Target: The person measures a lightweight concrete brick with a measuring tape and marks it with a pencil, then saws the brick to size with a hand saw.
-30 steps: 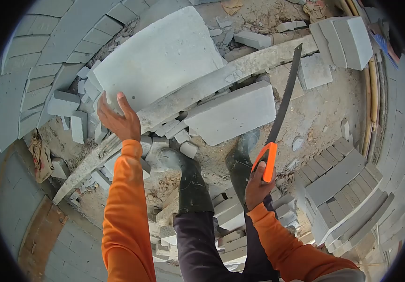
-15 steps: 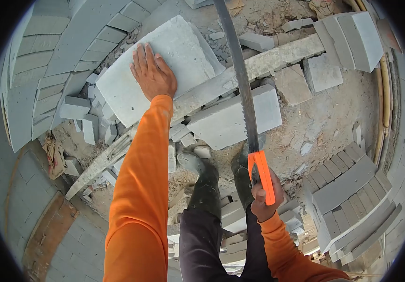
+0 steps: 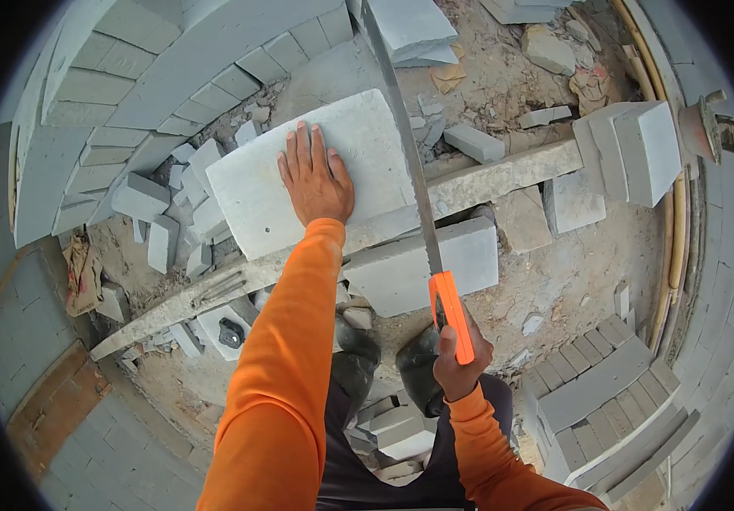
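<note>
My left hand [image 3: 319, 177] lies flat with fingers stretched out on a pale grey block [image 3: 248, 187], which rests on a long narrow beam [image 3: 503, 171]. In my right hand [image 3: 461, 362] is a handsaw, its orange handle [image 3: 463, 328] wrapped by my fingers. The long toothed saw blade [image 3: 407, 128] points away from me and runs along the block's right edge, overlapping it in this view. Another grey block [image 3: 435, 268] leans below the beam, close in front of my boots [image 3: 418, 362].
Stacked grey blocks [image 3: 601, 392] stand at the right, and more blocks [image 3: 631, 157] sit on the beam's far end. A block wall [image 3: 214, 64] curves along the upper left. Broken pieces [image 3: 141, 198] litter the ground at left. A black round object [image 3: 231, 334] lies beside my left sleeve.
The saw has moved left against the right edge of the block under my left hand. My view has shifted, and my feet and legs stand differently.
</note>
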The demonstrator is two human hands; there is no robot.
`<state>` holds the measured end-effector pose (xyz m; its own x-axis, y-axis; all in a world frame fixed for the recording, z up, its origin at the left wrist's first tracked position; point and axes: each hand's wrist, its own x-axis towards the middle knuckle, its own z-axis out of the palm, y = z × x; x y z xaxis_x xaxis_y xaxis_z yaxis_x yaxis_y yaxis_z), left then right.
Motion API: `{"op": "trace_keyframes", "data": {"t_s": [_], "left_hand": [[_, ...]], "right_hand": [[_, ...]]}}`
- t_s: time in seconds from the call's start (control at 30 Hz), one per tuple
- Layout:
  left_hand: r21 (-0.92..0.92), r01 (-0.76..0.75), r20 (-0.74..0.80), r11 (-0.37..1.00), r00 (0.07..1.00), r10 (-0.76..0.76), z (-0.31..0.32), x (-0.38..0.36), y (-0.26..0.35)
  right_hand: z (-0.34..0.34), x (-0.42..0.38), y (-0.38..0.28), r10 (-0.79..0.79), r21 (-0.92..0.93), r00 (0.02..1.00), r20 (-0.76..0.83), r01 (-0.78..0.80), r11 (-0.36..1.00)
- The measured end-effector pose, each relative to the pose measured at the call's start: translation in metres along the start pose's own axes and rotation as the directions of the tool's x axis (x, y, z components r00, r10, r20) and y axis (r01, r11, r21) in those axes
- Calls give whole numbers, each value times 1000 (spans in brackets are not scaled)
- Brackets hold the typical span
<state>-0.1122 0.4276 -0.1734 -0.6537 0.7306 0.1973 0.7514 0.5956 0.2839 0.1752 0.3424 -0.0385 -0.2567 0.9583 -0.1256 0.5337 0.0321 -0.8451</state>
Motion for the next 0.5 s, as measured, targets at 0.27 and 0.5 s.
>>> {"op": "trace_keyframes", "data": {"t_s": [0.27, 0.5], "left_hand": [[34, -10, -21, 999, 1000, 11, -2, 3, 4], [-30, -21, -45, 999, 999, 19, -3, 0, 2]], "right_hand": [[6, 35, -8, -90, 31, 996, 20, 90, 996], [15, 37, -8, -117, 60, 993, 29, 115, 992]]}}
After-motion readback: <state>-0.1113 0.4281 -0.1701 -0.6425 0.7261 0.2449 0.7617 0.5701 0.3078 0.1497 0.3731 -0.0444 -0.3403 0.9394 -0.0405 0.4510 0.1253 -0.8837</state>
